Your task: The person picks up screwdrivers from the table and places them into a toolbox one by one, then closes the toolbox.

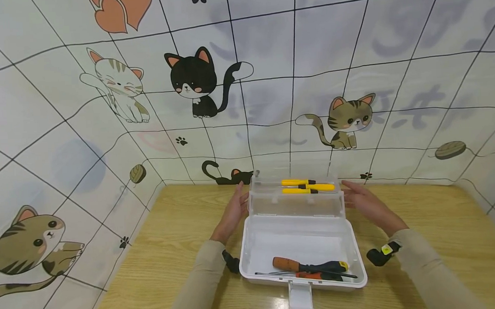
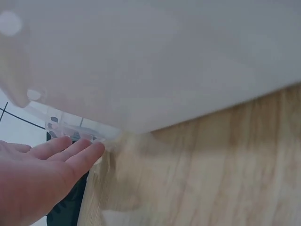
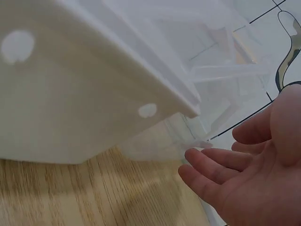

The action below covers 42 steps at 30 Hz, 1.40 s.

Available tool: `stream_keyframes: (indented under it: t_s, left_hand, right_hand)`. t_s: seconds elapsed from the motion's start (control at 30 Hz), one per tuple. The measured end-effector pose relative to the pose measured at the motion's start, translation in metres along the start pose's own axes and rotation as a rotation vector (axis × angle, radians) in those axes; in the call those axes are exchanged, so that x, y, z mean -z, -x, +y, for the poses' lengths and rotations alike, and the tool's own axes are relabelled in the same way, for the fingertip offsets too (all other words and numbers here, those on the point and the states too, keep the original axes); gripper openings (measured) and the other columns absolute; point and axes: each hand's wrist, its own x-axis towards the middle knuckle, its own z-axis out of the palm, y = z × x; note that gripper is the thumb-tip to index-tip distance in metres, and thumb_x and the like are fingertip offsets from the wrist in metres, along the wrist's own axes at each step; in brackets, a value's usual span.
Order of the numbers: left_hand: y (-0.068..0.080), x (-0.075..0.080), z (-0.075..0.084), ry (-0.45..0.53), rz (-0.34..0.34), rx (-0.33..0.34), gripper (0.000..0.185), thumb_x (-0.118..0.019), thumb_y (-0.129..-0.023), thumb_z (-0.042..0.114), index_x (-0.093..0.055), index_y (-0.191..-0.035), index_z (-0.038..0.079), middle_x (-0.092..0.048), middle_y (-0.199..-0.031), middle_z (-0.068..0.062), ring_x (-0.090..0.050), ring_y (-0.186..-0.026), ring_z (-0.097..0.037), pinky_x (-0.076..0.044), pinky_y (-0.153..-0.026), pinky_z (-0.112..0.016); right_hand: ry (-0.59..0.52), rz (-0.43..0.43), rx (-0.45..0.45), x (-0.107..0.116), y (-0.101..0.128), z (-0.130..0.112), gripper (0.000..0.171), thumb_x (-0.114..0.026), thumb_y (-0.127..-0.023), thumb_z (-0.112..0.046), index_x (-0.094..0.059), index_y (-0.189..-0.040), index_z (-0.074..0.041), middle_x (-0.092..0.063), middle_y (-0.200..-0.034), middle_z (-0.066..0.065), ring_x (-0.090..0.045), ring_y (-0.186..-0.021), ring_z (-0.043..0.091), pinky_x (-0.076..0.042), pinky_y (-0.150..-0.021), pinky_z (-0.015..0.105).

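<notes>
A white plastic toolbox (image 1: pixel 272 243) stands with its clear lid (image 1: pixel 293 207) swung back. Screwdrivers with orange-brown, red and black-yellow handles, such as the orange-brown one (image 1: pixel 286 264), lie along its front inner side. Yellow-handled screwdrivers (image 1: pixel 320 187) rest in the lid section behind. My left hand (image 1: pixel 232 215) is at the lid's left side, its fingers (image 2: pixel 84 157) extended by the clear plastic. On the other side my right hand (image 1: pixel 372 208) has loosely bent fingers (image 3: pixel 211 169) close to the lid's edge. Whether either hand bears on the lid is hard to tell.
The toolbox stands on a wood-grain table (image 1: pixel 172 227). Behind and to the left, a wall covering (image 1: pixel 270 98) with a grid and cartoon cats rises from the table's back edge. The white front latch (image 1: pixel 300 297) hangs down toward the near side.
</notes>
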Motion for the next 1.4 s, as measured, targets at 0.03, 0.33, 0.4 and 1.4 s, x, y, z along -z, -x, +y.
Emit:
stream_keyframes:
  t_s: [0.03,0.33,0.4,1.4]
  left_hand:
    - [0.0,0.0,0.0,0.027,0.0,0.006,0.074,-0.015,-0.102,0.065,-0.003,-0.161,0.021,-0.032,-0.158,-0.02,-0.039,-0.141,-0.038,-0.03,-0.115,-0.05]
    - [0.002,-0.004,0.008,0.255,-0.035,0.004,0.08,-0.022,-0.102,0.064,0.004,-0.16,0.017,-0.021,-0.158,-0.03,-0.027,-0.144,-0.047,-0.029,-0.113,-0.059]
    - [0.003,-0.003,0.008,0.257,-0.047,-0.006,0.081,-0.021,-0.101,0.065,0.004,-0.16,0.015,-0.02,-0.158,-0.032,-0.026,-0.144,-0.048,-0.028,-0.113,-0.06]
    - [0.006,-0.001,0.019,0.194,-0.095,-0.109,0.071,-0.011,-0.103,0.061,-0.001,-0.161,0.02,-0.027,-0.153,-0.023,-0.025,-0.147,-0.039,-0.022,-0.118,-0.054]
  right_hand:
    - [-0.007,-0.006,0.0,0.0,0.0,0.0,0.067,-0.037,-0.106,-0.025,-0.003,-0.159,-0.004,-0.024,-0.156,0.032,-0.041,-0.134,0.052,-0.033,-0.106,0.066]
    - [-0.183,-0.059,0.08,0.005,0.001,-0.001,0.061,-0.033,-0.105,-0.006,0.001,-0.153,0.012,-0.026,-0.151,0.038,-0.038,-0.136,0.051,-0.044,-0.102,0.046]
    - [-0.233,-0.065,0.035,0.006,0.0,-0.002,0.062,-0.031,-0.107,-0.014,0.003,-0.154,0.009,-0.022,-0.155,0.036,-0.035,-0.139,0.048,-0.044,-0.104,0.042]
    - [-0.355,0.002,0.114,0.011,0.008,-0.007,0.068,-0.039,-0.108,-0.028,-0.005,-0.154,0.009,-0.014,-0.159,0.029,-0.052,-0.105,-0.017,-0.048,-0.091,0.013]
